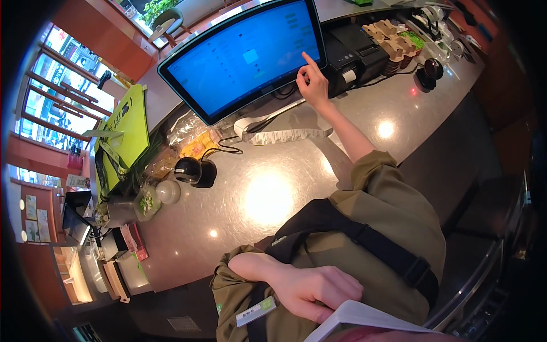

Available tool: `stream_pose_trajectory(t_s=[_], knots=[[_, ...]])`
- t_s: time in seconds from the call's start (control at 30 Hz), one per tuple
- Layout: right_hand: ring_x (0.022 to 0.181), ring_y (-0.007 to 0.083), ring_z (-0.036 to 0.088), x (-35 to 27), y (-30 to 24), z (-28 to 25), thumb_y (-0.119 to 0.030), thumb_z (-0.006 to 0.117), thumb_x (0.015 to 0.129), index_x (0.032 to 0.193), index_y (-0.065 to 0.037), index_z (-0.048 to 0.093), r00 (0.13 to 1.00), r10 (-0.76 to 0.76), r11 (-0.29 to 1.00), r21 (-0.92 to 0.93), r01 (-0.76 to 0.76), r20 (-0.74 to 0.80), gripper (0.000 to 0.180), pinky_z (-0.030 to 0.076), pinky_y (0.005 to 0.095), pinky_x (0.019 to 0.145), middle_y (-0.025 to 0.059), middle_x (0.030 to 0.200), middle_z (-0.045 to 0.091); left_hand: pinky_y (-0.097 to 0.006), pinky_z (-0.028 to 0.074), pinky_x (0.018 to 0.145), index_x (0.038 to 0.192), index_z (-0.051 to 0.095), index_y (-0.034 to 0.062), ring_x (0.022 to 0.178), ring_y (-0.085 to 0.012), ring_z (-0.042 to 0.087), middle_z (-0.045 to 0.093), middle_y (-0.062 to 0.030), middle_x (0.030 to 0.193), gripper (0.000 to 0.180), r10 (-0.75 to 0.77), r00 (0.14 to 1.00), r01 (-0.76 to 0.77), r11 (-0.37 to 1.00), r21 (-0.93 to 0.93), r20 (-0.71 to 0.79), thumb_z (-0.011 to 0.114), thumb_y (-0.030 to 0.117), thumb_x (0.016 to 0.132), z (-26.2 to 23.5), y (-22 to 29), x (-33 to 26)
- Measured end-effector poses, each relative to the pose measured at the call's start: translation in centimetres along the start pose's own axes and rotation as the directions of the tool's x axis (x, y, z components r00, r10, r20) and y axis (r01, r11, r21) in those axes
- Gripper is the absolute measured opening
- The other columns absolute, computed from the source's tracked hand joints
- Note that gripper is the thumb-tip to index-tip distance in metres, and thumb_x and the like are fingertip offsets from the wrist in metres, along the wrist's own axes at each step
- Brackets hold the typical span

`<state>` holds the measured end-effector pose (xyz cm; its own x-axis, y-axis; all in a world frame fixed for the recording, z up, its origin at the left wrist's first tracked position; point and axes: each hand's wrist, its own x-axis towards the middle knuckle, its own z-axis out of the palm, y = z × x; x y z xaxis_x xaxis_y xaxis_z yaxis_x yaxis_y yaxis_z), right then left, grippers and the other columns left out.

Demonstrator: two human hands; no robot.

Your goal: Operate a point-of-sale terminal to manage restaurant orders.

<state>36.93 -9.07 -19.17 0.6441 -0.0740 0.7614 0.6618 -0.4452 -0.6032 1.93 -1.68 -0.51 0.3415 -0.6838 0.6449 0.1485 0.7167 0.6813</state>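
Note:
A large touchscreen monitor [245, 57] with a blue display stands on the counter. My right hand [313, 85] is raised at its right side, index finger stretched toward the glass and the other fingers bent, with nothing in it; I cannot tell if the fingertip touches. My left hand [316, 290] lies close against my olive shirt [393, 205], fingers curled and tips hidden, so what it may hold does not show. Beside it are a name tag [256, 311] and a white edge [364, 316]. A printed paper strip [288, 136] curls on the counter below the monitor.
The metal counter [228, 228] bears a black scanner-like device [195, 172], a lime-green bag [126, 128] and a clear tub with greens [148, 202] on the left. A black printer [356, 54], cardboard cup carriers [390, 37] and another small black device [428, 74] stand right.

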Motion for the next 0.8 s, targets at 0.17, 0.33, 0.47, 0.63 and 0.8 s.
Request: stream_pose_trajectory(t_s=[0.17, 0.33, 0.47, 0.63, 0.8], knots=[[0.063, 0.0181, 0.064, 0.09, 0.35, -0.07, -0.009, 0.065, 0.078, 0.081, -0.005, 0.056, 1.0, -0.007, 1.0, -0.001, 0.007, -0.014, 0.009, 0.052, 0.0289, 0.06, 0.013, 0.135, 0.059, -0.041, 0.035, 0.06, 0.071, 0.046, -0.0019, 0.062, -0.0346, 0.044, 0.041, -0.0142, 0.067, 0.036, 0.001, 1.0, -0.001, 1.0, -0.002, -0.006, 0.056, 0.02, 0.097, -0.02, -0.07, 0.15], [0.063, 0.0177, 0.064, 0.28, 0.12, -0.18, -0.009, 0.065, 0.078, 0.082, -0.005, 0.056, 1.0, -0.005, 1.0, 0.011, 0.005, -0.011, 0.01, 0.052, 0.029, 0.06, 0.0132, 0.135, 0.059, -0.041, 0.036, 0.06, 0.071, 0.047, -0.0019, 0.063, -0.0346, 0.045, 0.041, -0.0144, 0.068, 0.035, -0.014, 1.0, 0.014, 1.0, -0.006, -0.007, 0.056, 0.02, 0.097, -0.1, 0.0, 0.26], [0.063, 0.0176, 0.064, 0.34, 0.53, -0.26, -0.008, 0.065, 0.078, 0.082, -0.005, 0.057, 1.0, -0.005, 1.0, 0.005, 0.005, -0.011, 0.009, 0.052, 0.0291, 0.06, 0.0136, 0.136, 0.058, -0.041, 0.036, 0.061, 0.071, 0.048, -0.002, 0.063, -0.0347, 0.045, 0.042, -0.0146, 0.068, 0.034, -0.026, 1.0, 0.026, 1.0, -0.009, 0.0, 0.056, 0.019, 0.097, -0.19, 0.07, 0.45], [0.065, 0.0183, 0.066, 0.45, 0.5, -0.06, -0.009, 0.065, 0.078, 0.082, -0.005, 0.057, 1.0, -0.008, 1.0, 0.001, 0.008, -0.001, 0.01, 0.052, 0.0303, 0.061, 0.0139, 0.136, 0.058, -0.041, 0.036, 0.06, 0.072, 0.049, -0.002, 0.063, -0.0348, 0.045, 0.042, -0.0146, 0.068, 0.032, -0.027, 1.0, 0.027, 1.0, -0.005, -0.011, 0.057, 0.018, 0.096, -0.14, 0.22, 0.48], [0.065, 0.0181, 0.067, 0.71, 0.38, -0.03, -0.009, 0.065, 0.078, 0.082, -0.005, 0.056, 1.0, -0.011, 1.0, 0.0, 0.011, -0.017, 0.01, 0.052, 0.0307, 0.061, 0.0141, 0.136, 0.058, -0.041, 0.036, 0.06, 0.072, 0.048, -0.0017, 0.063, -0.0349, 0.044, 0.042, -0.0145, 0.068, 0.032, -0.032, 0.999, 0.032, 0.999, -0.004, -0.01, 0.057, 0.018, 0.096, -0.1, 0.28, 0.57]])
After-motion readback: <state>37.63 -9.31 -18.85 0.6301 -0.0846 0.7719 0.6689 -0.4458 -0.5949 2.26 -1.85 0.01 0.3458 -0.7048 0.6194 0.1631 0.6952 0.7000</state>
